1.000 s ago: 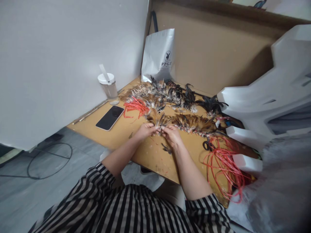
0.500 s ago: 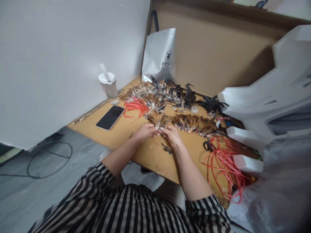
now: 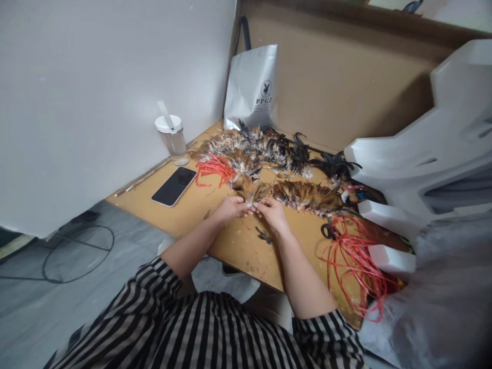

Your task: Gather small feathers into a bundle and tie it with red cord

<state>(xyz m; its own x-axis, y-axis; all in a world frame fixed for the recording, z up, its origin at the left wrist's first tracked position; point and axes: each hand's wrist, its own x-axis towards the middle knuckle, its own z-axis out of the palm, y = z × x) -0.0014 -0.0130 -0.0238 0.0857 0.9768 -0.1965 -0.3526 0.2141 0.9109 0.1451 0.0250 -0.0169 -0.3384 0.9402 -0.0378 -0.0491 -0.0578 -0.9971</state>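
Over the near part of the table, my left hand (image 3: 233, 207) and my right hand (image 3: 270, 211) meet, both closed in a pinch. Between their fingertips is the base of a bundle of brown feathers (image 3: 251, 188), which fans out away from me. Whatever finer thing the fingers pinch there is too small to make out. Just right of the bundle lies a row of brown and black feathers (image 3: 309, 195) with red and white along its near edge. Behind it are heaps of mixed feathers (image 3: 265, 146). A small dark feather tuft (image 3: 263, 236) rests below my right hand.
Red strips (image 3: 216, 169) lie left of the feathers, and a larger tangle of red strips (image 3: 355, 261) hangs at the right beside black scissors (image 3: 328, 229). A phone (image 3: 174, 186), a lidded cup (image 3: 171, 136) and a silver bag (image 3: 251, 87) stand or lie left and behind. White foam pieces (image 3: 388, 215) border the right.
My right fingers have shifted very slightly at the base of the feather bundle. Everything else looks the same.
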